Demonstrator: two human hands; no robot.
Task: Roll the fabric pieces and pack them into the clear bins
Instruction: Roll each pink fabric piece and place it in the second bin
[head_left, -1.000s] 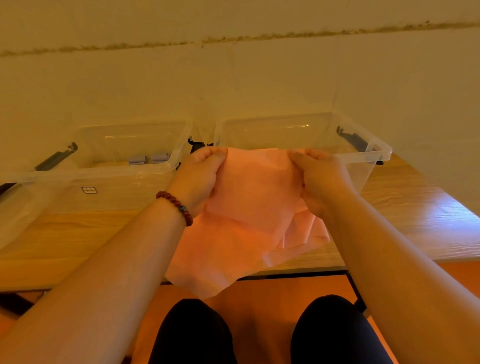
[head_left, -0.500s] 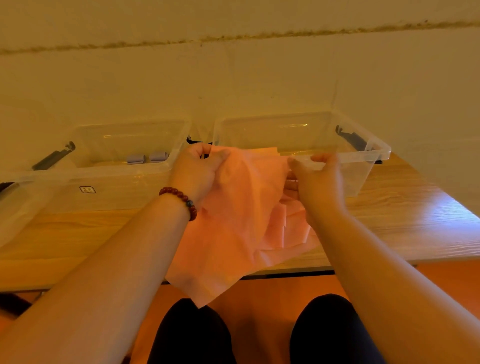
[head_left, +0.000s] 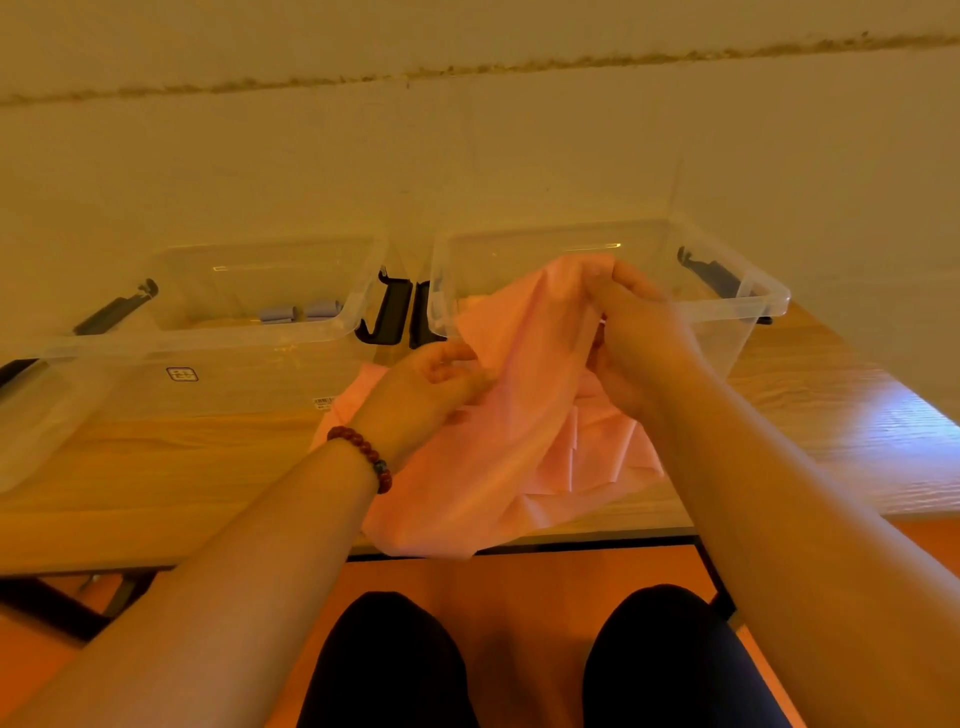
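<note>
Since a second ago the right hand (head_left: 641, 338) has climbed and drawn inward, the left hand (head_left: 428, 387) has dropped lower toward the middle, and the pink fabric (head_left: 519, 426), then held out fairly flat between them, is now gathered into a slanting bunch.

It is a thin, matte sheet of pale salmon pink, creased and soft, with long folds running from its top corner down to the left. A looser crumpled part with sharp fold lines hangs below the right wrist. Its lowest edge droops past the front edge of the tabletop (head_left: 156, 467), above the person's dark-clad knees.

At the top, the right hand's fingers (head_left: 623, 275) are curled and pinch the highest corner of the fabric, held in front of the right clear bin (head_left: 753, 306), level with its rim. Lower down, the left hand's fingers (head_left: 452, 358) curl into a fold at the sheet's left side and grip it, just in front of the gap between the two bins. A corner of pink shows behind the left wrist, which wears a red bead bracelet (head_left: 363, 457), near the left clear bin (head_left: 208, 338). Inside that bin lie two small grey-lilac rolls (head_left: 301, 312).
</note>
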